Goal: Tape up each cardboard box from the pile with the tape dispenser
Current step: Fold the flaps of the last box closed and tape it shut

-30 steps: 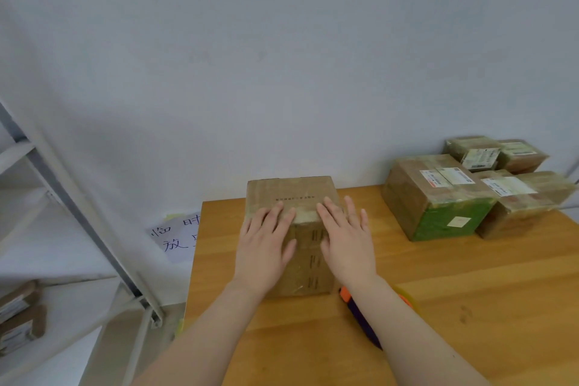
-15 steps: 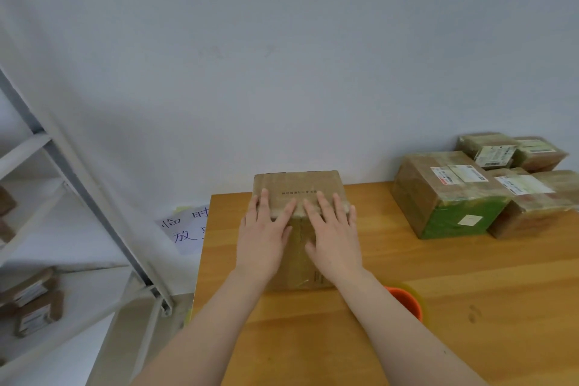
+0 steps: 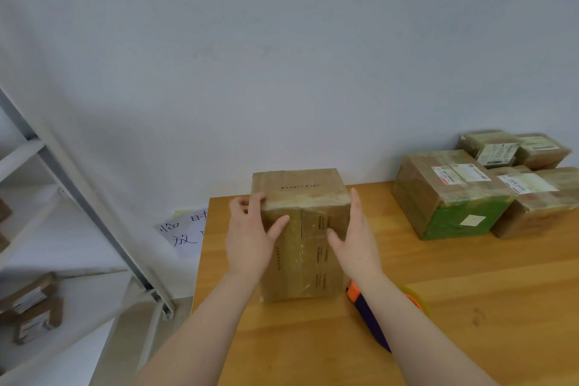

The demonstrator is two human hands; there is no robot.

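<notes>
Cardboard box (image 3: 305, 229) at the back left corner of the wooden table (image 3: 470, 307), close to the wall, long axis running from the near edge toward the back edge. Held from 2 sides: left hand (image 3: 250, 241) clamped on it, fingers curled over the upper left edge, thumb across the facing panel; right hand (image 3: 357, 241) flat against the right side, fingers straight, thumb spread onto the panel. Apparently glossy tape already along the centre seam. Tape dispenser (image 3: 369, 320) just beside the box's near right corner, partly under the right forearm, so nearer the right hand. Well apart, toward the back right corner: pile of other boxes (image 3: 454, 197). Likely next: turning the box about that long axis, both hands already placed for it.
</notes>
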